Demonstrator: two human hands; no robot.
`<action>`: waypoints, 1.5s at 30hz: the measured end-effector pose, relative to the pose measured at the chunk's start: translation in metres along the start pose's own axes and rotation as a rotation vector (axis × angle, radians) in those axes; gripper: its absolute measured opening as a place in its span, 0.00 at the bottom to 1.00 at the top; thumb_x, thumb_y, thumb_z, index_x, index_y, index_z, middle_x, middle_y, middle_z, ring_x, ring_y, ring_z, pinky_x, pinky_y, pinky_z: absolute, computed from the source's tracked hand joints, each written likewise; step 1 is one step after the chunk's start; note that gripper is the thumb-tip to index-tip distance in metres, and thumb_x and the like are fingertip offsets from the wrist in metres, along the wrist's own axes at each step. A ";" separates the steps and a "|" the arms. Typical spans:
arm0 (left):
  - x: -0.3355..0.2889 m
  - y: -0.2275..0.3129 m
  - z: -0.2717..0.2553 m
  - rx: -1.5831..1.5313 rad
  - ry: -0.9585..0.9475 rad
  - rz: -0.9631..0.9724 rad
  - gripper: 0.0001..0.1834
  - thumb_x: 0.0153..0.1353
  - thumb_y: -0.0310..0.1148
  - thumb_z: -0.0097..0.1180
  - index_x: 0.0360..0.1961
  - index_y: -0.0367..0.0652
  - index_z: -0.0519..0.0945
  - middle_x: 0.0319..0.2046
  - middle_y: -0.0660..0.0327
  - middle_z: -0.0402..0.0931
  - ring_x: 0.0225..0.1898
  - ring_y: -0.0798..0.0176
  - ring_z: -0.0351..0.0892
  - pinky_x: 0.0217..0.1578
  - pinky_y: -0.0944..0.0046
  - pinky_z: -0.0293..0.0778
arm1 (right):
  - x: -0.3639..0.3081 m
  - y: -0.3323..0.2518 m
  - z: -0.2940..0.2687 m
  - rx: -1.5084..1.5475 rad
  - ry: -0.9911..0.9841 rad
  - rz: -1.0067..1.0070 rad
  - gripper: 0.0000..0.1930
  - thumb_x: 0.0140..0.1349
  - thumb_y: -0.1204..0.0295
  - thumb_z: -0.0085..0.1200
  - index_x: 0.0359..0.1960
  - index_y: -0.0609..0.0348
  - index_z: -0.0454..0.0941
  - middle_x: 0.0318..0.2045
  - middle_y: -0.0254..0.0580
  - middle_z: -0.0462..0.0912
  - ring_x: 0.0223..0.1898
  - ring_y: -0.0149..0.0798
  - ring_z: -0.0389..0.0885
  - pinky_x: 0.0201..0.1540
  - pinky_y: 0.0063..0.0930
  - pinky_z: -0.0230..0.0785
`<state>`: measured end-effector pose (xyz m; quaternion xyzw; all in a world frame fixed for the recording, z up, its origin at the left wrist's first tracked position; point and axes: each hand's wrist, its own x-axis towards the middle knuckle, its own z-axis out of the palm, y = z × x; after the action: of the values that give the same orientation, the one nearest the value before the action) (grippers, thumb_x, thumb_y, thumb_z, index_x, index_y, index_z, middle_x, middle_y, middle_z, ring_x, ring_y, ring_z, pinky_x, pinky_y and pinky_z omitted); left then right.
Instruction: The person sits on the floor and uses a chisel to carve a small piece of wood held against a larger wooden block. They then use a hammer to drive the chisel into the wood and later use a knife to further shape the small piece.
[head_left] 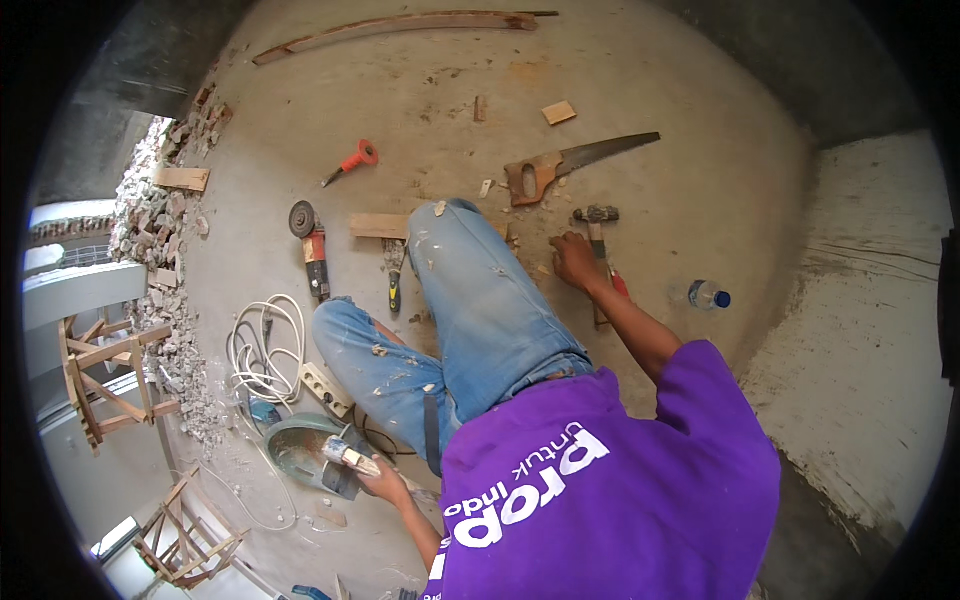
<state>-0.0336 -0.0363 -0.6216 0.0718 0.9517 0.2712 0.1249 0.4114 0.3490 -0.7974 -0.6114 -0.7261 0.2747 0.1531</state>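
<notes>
My left hand (383, 484) is closed around a white-smeared, wood-coloured tool (350, 456) that looks like a paintbrush, held over a rounded grey-green thing (300, 448) whose kind I cannot make out. Beyond my right thigh, my right hand (575, 262) reaches low to the floor with its fingers apart. Right beside it lies a hammer (597, 230), its head pointing away from me; my wrist partly covers the handle. A red-handled tool (620, 286) shows next to the forearm. A putty knife (394, 275) with a black-and-yellow handle lies between my knees, near a wooden board (378, 225).
An angle grinder (313, 255), a chisel with a red guard (352, 162) and a handsaw (560, 168) lie ahead. White cable (265, 375) coils by a power strip (327, 389). At right lies a water bottle (708, 294); rubble (172, 240) lines the left edge, beside wooden trestles (112, 378).
</notes>
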 end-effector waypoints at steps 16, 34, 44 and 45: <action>-0.005 -0.124 0.049 0.646 0.077 0.132 0.30 0.64 0.46 0.61 0.58 0.37 0.68 0.33 0.39 0.82 0.37 0.32 0.82 0.36 0.38 0.75 | 0.254 -0.010 -0.024 -0.341 -0.015 -0.260 0.24 0.58 0.65 0.58 0.58 0.51 0.76 0.49 0.52 0.78 0.53 0.56 0.77 0.54 0.51 0.70; -0.032 -0.109 0.074 0.586 0.020 0.119 0.33 0.58 0.51 0.66 0.53 0.36 0.72 0.35 0.45 0.83 0.36 0.40 0.84 0.37 0.46 0.77 | 0.281 -0.116 0.085 -0.061 0.128 -0.531 0.26 0.72 0.59 0.49 0.61 0.70 0.70 0.57 0.65 0.73 0.59 0.61 0.71 0.65 0.49 0.62; -0.025 -0.095 0.089 0.579 -0.003 0.128 0.33 0.59 0.51 0.66 0.54 0.36 0.72 0.35 0.46 0.83 0.36 0.43 0.84 0.37 0.48 0.77 | 0.104 -0.109 0.102 -0.266 -0.125 -0.707 0.10 0.63 0.71 0.53 0.42 0.55 0.84 0.72 0.43 0.64 0.76 0.48 0.55 0.78 0.55 0.44; -0.026 -0.094 0.091 0.584 -0.010 0.124 0.32 0.59 0.51 0.66 0.54 0.36 0.73 0.35 0.46 0.83 0.36 0.43 0.84 0.37 0.48 0.77 | 0.105 -0.107 0.103 -0.253 -0.134 -0.719 0.09 0.62 0.71 0.53 0.41 0.55 0.84 0.72 0.43 0.64 0.76 0.49 0.54 0.78 0.56 0.44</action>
<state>0.0100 -0.0754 -0.7419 0.1639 0.9826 -0.0071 0.0868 0.2466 0.4180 -0.8294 -0.3124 -0.9308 0.1510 0.1153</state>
